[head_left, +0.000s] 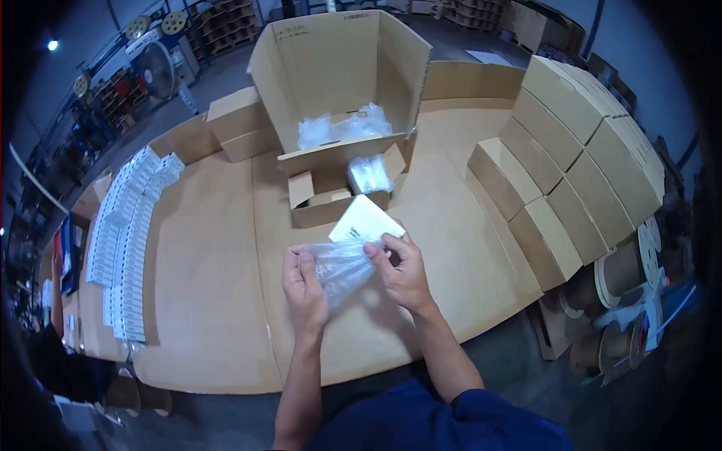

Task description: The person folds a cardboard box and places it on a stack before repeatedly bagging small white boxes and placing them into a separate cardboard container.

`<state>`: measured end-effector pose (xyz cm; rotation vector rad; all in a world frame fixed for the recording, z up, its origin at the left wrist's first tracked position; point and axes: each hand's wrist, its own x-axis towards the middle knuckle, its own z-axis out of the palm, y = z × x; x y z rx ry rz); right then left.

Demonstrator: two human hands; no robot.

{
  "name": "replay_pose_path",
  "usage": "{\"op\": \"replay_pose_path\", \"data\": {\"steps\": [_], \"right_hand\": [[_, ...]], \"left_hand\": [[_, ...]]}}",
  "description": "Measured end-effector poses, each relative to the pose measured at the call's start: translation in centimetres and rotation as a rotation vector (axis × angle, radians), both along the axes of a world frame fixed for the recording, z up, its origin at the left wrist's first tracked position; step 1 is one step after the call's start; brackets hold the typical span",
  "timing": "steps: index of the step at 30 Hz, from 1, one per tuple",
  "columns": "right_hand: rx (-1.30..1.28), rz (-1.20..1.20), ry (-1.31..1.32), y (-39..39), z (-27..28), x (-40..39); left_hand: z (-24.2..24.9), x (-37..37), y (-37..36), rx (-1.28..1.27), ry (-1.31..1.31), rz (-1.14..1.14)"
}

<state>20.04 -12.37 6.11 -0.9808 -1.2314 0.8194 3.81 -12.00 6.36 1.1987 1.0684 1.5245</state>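
A clear plastic bag [342, 269] is stretched between my two hands above the table. My left hand [304, 289] pinches the bag's left side between thumb and fingers. At the bag's upper right, my right hand [402, 270] grips its edge, with the fingers behind a white box [366, 219] that bears dark print. The box stands tilted at the mouth of the bag, its lower end overlapped by the plastic. Just beyond it sits a small open carton [316, 216] holding a plastic-wrapped white item [369, 174].
Behind the small carton stands a large open carton [323, 68] with clear plastic bags [346, 128] inside. Small white boxes [124, 248] stand in rows at the left. Brown cartons [560, 165] are stacked at the right, above cable spools [624, 270]. Another person's arm [57, 293] shows far left.
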Motion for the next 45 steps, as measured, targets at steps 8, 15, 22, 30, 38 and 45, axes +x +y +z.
{"op": "replay_pose_path", "data": {"steps": [8, 15, 22, 30, 38, 45], "right_hand": [[-0.237, 0.087, 0.152, -3.1, -2.3, -2.5], [-0.411, 0.220, 0.495, -1.9, -3.2, -2.6], [-0.290, 0.332, 0.092, -1.7, -4.6, -2.7], [-0.095, 0.017, -0.219, -1.7, -3.6, -3.5], [0.087, -0.030, -0.523, -1.8, -2.9, -3.5], [0.030, -0.022, -0.535, -2.2, -3.0, -3.4]], "left_hand": [[-3.6, -1.6, -2.5, 0.080, 0.039, 0.191], [-4.9, -3.8, -3.1, -0.057, 0.058, 0.125], [-4.5, -3.6, -2.4, 0.032, 0.045, 0.254], [-4.2, -6.8, -0.4, 0.230, 0.316, 0.413], [-0.3, -5.6, -0.9, 0.395, 0.800, 0.043], [-1.4, -5.9, -0.9, 0.465, 0.819, -0.028]]}}
